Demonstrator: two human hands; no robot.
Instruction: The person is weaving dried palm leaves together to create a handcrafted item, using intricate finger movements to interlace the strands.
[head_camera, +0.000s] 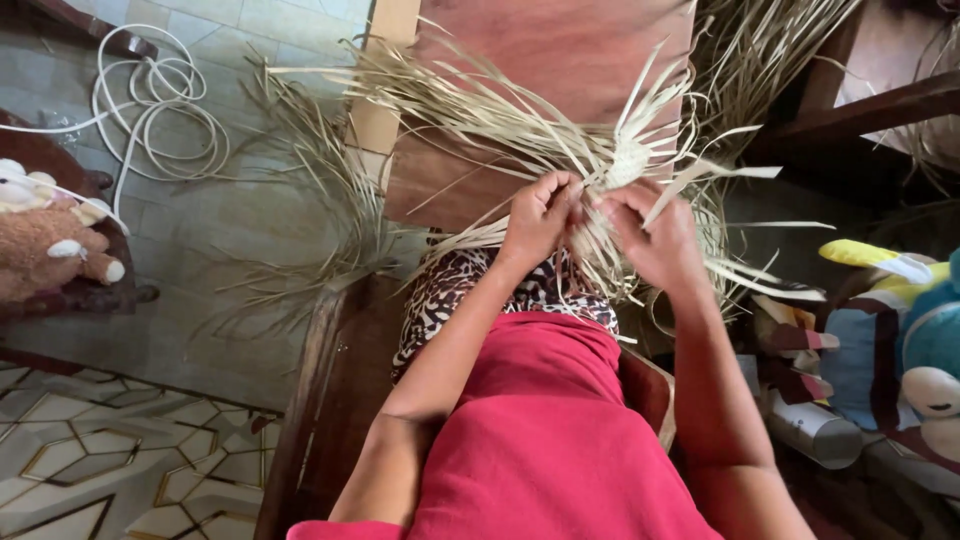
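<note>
A small woven patch (626, 163) of pale dried palm strips sits in front of me, with long loose strips (470, 105) fanning out from it in all directions. My left hand (540, 215) pinches strips just left of the woven patch. My right hand (655, 235) grips strips just below it, with one flat strip sticking out to the right. Both hands are close together over my lap, above a red garment (560, 430) and a patterned cloth (455, 290).
A brown wooden board (560, 50) lies beyond the strips. A coiled white cable (155, 105) rests on the tiled floor at the left, near a brown plush toy (45, 240). Colourful plush toys (900, 330) sit at the right. I am seated on a wooden chair (320, 400).
</note>
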